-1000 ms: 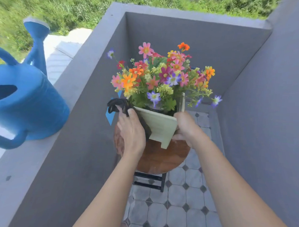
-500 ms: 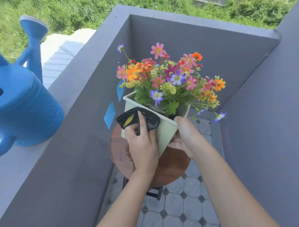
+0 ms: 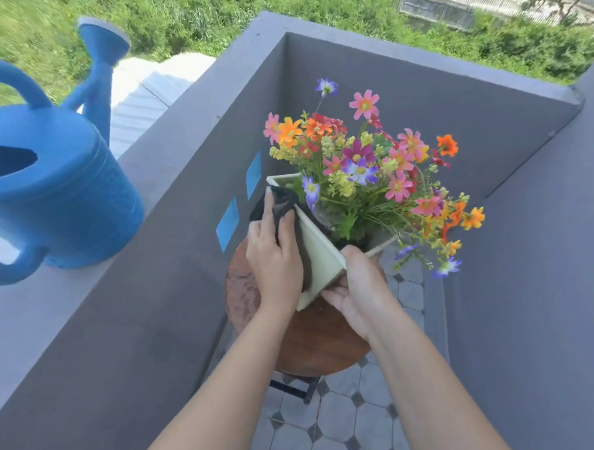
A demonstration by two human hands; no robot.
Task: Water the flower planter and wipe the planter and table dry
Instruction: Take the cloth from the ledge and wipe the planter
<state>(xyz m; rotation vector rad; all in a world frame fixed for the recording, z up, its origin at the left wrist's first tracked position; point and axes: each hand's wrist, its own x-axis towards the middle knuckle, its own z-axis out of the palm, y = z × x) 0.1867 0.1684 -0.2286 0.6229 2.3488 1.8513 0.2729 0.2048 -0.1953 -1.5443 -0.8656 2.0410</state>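
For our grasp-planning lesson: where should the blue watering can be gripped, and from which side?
Grip the blue watering can by its arched top handle, coming from above: the can stands upright on the ledge, the handle loops clear over the body, and the spout points away.

I read both forearms extended forward, left hand (image 3: 275, 261) flat with fingers straight, right hand (image 3: 357, 288) curled in a grip.
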